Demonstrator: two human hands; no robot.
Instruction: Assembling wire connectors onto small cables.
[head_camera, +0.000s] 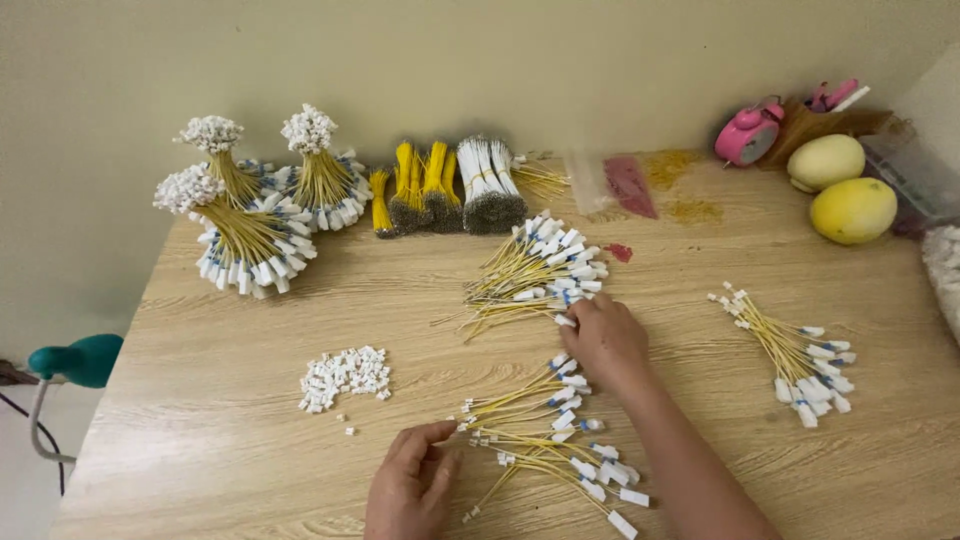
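a: what is shown nearest?
b: the left hand (412, 488) is laid flat, fingers loosely apart, gripping nothing, at the bare ends of a near wire pile (548, 437), seemingly to keep them aligned.
a: and beyond?
b: the right hand (603, 338) is curled, its fingertips pinched on a white tag at a second pile (532, 272). a third pile (795, 357) is set aside rightwards. one heap of white connectors (345, 376) is kept within reach; three tied bundles (255, 205) and two yellow fruits (840, 185) are placed farthest.
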